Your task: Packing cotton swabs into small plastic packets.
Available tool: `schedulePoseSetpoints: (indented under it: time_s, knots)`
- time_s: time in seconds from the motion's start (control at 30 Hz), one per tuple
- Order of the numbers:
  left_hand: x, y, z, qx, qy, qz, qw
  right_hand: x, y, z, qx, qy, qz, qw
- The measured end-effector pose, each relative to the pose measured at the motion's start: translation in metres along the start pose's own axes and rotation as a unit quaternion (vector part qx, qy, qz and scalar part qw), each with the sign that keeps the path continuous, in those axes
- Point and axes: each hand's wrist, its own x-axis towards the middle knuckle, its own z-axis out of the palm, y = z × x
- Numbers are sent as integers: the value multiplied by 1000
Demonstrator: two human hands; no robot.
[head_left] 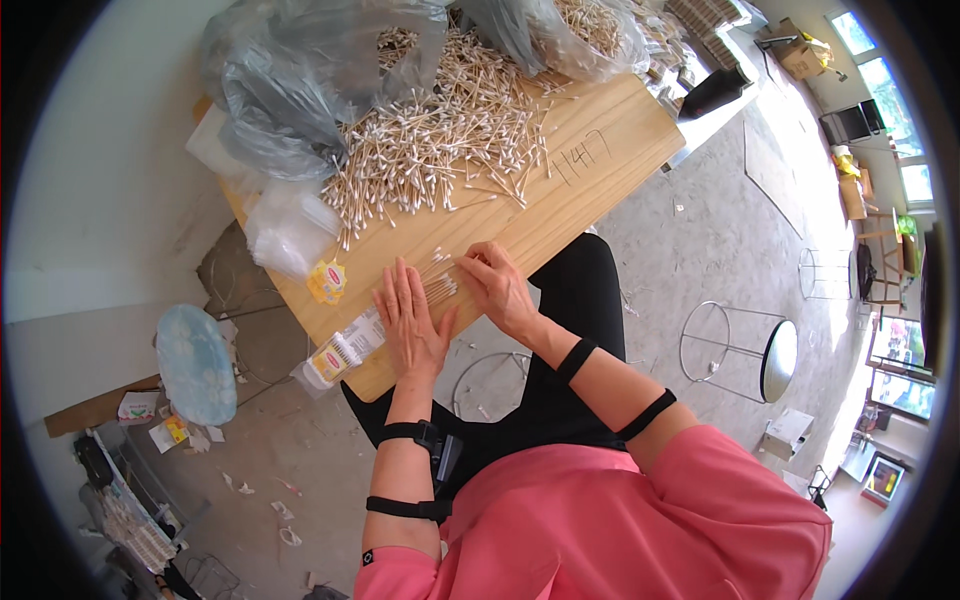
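Observation:
A small bunch of cotton swabs (439, 279) lies on the wooden table between my hands. My left hand (408, 322) rests flat beside it, fingers stretched out. On the bunch's other side, the bent fingers of my right hand (496, 287) pinch at the swab ends; the fingertips are partly hidden. Next to my left hand lies a clear plastic packet of swabs (342, 353) with a yellow and red label. A loose yellow label card (327, 281) sits farther off. Beyond my hands spreads a large heap of loose cotton swabs (440, 140).
Grey plastic bags (310, 80) cover the table's far left, and a stack of clear bags (290, 230) lies at its left edge. The wooden table (625, 115) ends close to my lap. Stools (778, 360) stand on the floor at both sides, among paper scraps.

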Motion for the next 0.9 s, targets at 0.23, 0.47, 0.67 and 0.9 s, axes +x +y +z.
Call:
schedulePoseSetpoints:
  time_s: [0.23,0.47,0.67,0.9]
  knots:
    - [-7,-7,2,-86,80,-7,993,24,-2,0,-22,-81,-95,992]
    - [-5,-4,5,-15,5,-6,1000,43,9,-3,-43,-169,-72,982]
    - [-5,-4,4,2,3,-10,1000,49,1,1,-27,-169,5,985]
    - [-3,-2,7,0,17,-10,1000,54,5,1,-47,-189,-23,981]
